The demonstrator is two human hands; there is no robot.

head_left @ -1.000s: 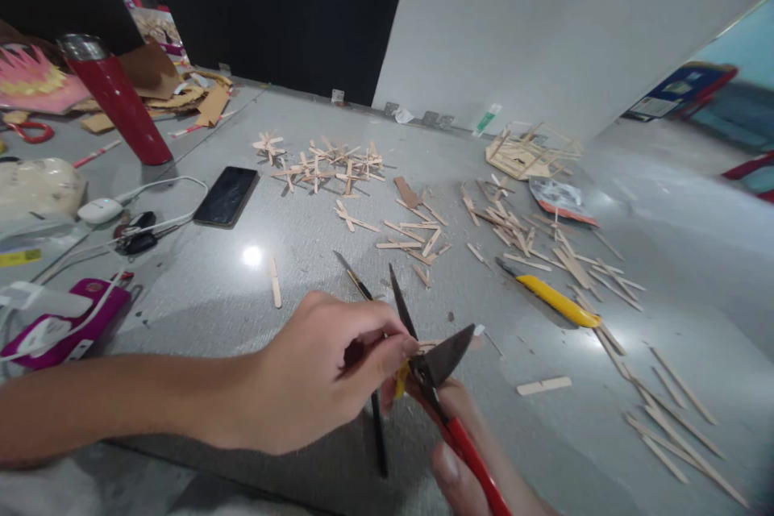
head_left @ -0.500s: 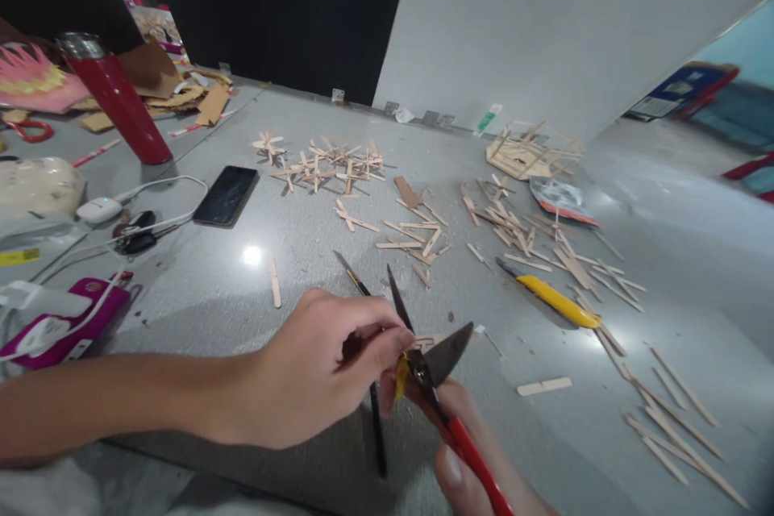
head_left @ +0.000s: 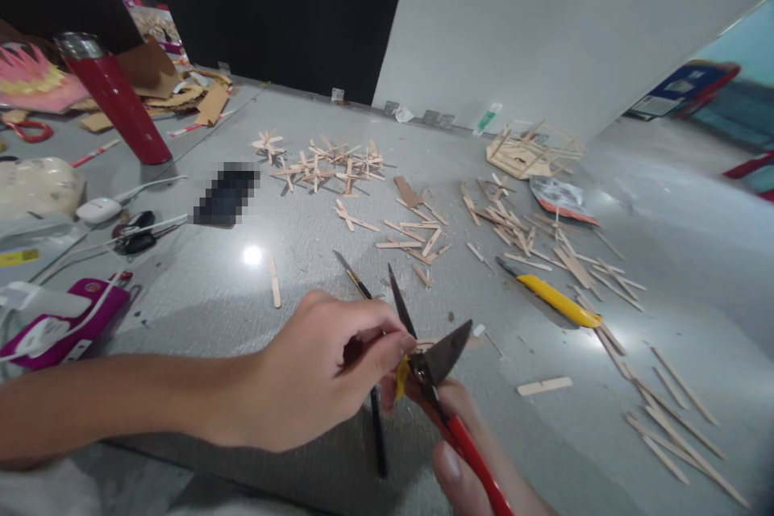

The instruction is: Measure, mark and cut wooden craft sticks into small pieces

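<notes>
My left hand (head_left: 326,371) is closed in a pinch, its thumb and fingertips pressed together beside the blades of a pair of red-handled scissors (head_left: 444,355). A short pale piece of craft stick (head_left: 428,343) shows at those fingertips, between the spread blades; most of it is hidden. From the lower right, my right hand (head_left: 459,451) wraps round the red handle, with the thumb along it. A bit of yellow shows near the scissors' pivot. Under my left hand lies a slim black craft knife (head_left: 376,427), partly covered.
Star-shaped stick pieces (head_left: 326,165) and loose craft sticks (head_left: 513,226) lie across the grey table. A yellow utility knife (head_left: 556,300) is to the right, a stick frame (head_left: 526,153) behind it. At left are a phone (head_left: 225,193), red flask (head_left: 118,101) and purple power strip (head_left: 97,306).
Both hands and the scissors stay almost in place. The piece between the blades has shifted very slightly, and the phone now appears pixelated.
</notes>
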